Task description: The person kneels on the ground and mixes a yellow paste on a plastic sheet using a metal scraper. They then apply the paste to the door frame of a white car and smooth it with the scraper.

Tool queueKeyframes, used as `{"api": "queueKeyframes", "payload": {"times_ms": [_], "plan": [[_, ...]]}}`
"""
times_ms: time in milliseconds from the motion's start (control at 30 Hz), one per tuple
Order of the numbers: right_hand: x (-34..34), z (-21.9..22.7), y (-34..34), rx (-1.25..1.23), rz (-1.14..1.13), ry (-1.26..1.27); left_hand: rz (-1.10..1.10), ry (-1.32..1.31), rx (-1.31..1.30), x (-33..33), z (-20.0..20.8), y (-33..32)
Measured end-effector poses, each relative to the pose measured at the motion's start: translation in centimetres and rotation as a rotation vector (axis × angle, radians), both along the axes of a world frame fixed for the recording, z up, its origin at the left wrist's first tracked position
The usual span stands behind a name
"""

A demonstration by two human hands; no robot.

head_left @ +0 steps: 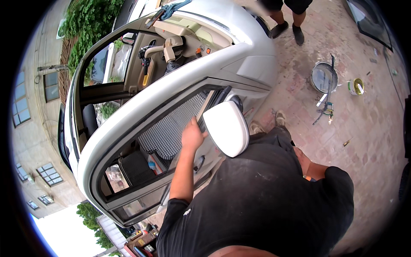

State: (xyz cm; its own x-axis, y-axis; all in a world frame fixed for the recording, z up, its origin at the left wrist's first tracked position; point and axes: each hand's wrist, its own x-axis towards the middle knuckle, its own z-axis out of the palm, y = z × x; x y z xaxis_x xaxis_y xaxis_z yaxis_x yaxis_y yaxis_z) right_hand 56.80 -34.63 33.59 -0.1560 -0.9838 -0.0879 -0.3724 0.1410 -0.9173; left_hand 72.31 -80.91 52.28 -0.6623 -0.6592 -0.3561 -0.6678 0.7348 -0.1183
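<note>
My left hand (193, 136) is raised at the front door of a white car (128, 98), beside the lower edge of its side window opening. Its thumb stands apart from the fingers, which look stretched upward and slightly blurred; I see nothing held. Just right of it, the white side mirror (227, 128) sticks out from the door (209, 152) and covers part of it. My right hand (302, 162) is down at my right hip, against my dark trousers. Its fingers are mostly hidden, and an orange thing (308, 177) shows by the wrist.
A grey bucket (324, 78) of liquid stands on the brick paving, a dark strip across it. Nearby are a small open can (355, 87) and clamp-like tools (327, 109). Another person's legs (289, 21) are ahead. A blue cloth (173, 7) lies beyond the dashboard.
</note>
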Motion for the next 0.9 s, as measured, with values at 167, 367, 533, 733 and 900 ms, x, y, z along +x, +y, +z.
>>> {"api": "queueKeyframes", "payload": {"times_ms": [167, 367, 533, 733, 900], "plan": [[0.0, 0.4, 0.0, -0.037, -0.018, -0.002, 0.015, 0.001, 0.0, -0.2, 0.2, 0.3], [1.1, -0.9, 0.8, -0.041, -0.049, 0.021, 0.028, -0.018, 0.006, -0.4, 0.5, 0.5], [1.2, 0.2, 0.5, -0.044, -0.059, 0.018, -0.015, -0.005, -0.019, -0.1, 0.6, 0.7], [1.9, 1.5, 0.2, -0.02, -0.102, -0.042, -0.054, 0.049, -0.049, 0.1, 0.4, 0.5], [2.9, 1.7, 0.0, -0.104, -0.066, 0.053, -0.067, 0.11, -0.031, 0.5, 0.8, 0.7]]}}
